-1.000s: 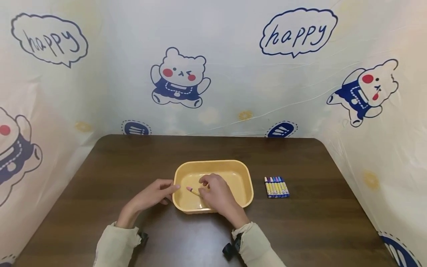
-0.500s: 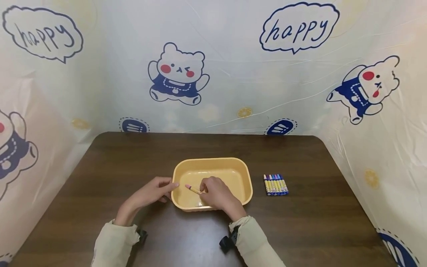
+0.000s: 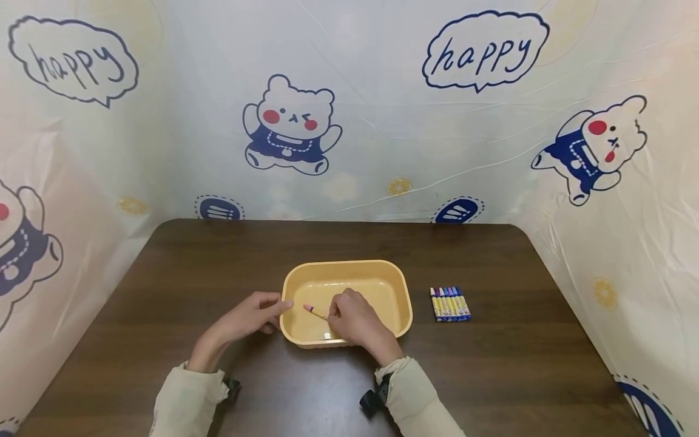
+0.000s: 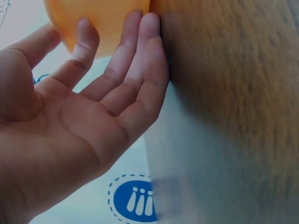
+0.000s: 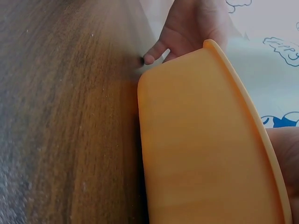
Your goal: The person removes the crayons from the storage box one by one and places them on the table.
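Observation:
A shallow yellow plastic tray (image 3: 382,303) sits on the table, and a crayon (image 3: 314,311) with a pink tip and yellow wrapper lies inside it. My right hand (image 3: 356,318) reaches into the tray, its fingers curled at the crayon's near end, which they hide; it appears to pinch that end. At the tray's left side, my left hand (image 3: 248,318) holds the rim, thumb over the edge. In the left wrist view, the other fingers (image 4: 154,70) rest against the outer wall. The right wrist view shows mainly the tray's outer side (image 5: 201,135).
Right of the tray, several crayons (image 3: 450,304) lie side by side in a row on the dark wooden table (image 3: 519,364). A printed curtain (image 3: 371,109) with bears surrounds the table's back and sides.
My right fingers have closed in around the crayon's near end. The left hand stays at the tray's rim. The whole view has shifted slightly.

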Motion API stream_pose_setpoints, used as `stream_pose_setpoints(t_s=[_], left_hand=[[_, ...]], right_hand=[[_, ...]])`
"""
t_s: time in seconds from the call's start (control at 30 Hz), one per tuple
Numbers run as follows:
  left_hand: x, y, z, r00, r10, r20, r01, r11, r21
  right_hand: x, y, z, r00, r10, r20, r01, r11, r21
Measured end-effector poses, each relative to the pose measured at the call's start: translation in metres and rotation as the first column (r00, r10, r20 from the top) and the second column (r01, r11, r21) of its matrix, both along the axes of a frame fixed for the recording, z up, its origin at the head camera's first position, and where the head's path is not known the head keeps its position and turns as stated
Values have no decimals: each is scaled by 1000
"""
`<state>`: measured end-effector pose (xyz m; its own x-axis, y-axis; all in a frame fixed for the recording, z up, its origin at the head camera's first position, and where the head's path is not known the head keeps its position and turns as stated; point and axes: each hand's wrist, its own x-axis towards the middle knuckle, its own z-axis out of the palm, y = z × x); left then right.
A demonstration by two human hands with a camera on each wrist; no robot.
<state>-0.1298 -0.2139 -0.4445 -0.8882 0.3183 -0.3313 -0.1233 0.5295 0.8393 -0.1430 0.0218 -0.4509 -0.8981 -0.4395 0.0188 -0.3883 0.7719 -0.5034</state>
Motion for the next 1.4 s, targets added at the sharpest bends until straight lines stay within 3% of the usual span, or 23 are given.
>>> stream_pose_setpoints(t_s=[0.4, 0.83, 1.4], left_hand=[[0, -1, -1, 1000, -12, -11, 12, 1000, 0], [-1, 0, -2, 1000, -2, -4, 2, 1000, 3], [-1, -3, -4, 1000, -4, -11, 4, 1000, -1]], right_hand=[[2, -1, 3, 997, -41, 69, 44, 998, -40], [1, 1, 1, 998, 54, -25, -55, 998, -17], [3, 3, 6, 995, -42, -95, 35, 997, -74]])
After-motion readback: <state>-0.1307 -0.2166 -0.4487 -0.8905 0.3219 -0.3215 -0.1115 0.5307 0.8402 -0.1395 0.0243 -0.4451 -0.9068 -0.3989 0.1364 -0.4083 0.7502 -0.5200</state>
